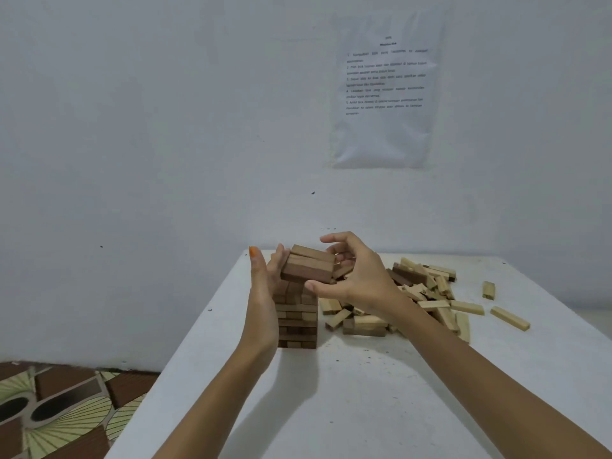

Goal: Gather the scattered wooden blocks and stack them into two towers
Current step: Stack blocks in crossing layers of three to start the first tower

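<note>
Wooden blocks [309, 266] in one dark bundle above the single tower [298, 323]: left hand [265, 276] presses it flat-fingered, right hand [357, 276] grips it; one loose pile [420, 293] beside.

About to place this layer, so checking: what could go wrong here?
The held blocks are tilted, squeezed between the left hand and right hand; one could slip out and hit the tower. The tower stands near the left edge of the table, so a knock might send blocks to the floor.

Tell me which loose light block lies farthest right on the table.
The pale block lying flat and slanted, apart from the pile; the other stray block sits farther back and closer in.
</note>
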